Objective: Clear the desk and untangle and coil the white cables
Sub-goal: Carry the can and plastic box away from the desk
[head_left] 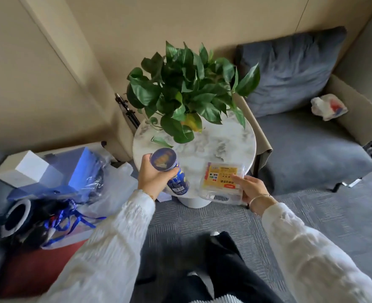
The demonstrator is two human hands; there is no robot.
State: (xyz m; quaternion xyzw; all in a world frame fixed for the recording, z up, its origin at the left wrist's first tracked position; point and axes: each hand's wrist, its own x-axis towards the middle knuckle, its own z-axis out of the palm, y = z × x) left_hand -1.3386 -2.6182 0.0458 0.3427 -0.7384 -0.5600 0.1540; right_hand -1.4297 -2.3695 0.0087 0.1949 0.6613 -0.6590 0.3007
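From the head camera we look down on a small round marble-topped table (222, 138) standing on grey carpet, and our two arms in white sleeves reach toward it from the bottom of the view. Our left hand (152, 178) has its grip wrapped around a blue cylindrical can (169, 169), fingers curled about its upper part; the can is tilted, its round lid facing us and its lower end over the table's edge at about 7 o'clock. Our right hand (249, 189) holds a clear plastic package (222, 182) with a yellow label at the table's 5 o'clock edge, fingers lying on its near right side and thumb on the label; the package hangs partly over the rim. We cannot tell whether it rests on the table or is lifted. A leafy green plant (187, 90) fills the table's 12 o'clock side. No white cables can be made out on the table. At 9 o'clock from the table, on a seat, lies a heap of clear plastic bags (106, 171), a white box (25, 169) and blue ribbon (71, 217). At 2 o'clock sits a grey sofa (311, 156) with a dark cushion (290, 68) and a crumpled white bag (328, 107) on its arm.
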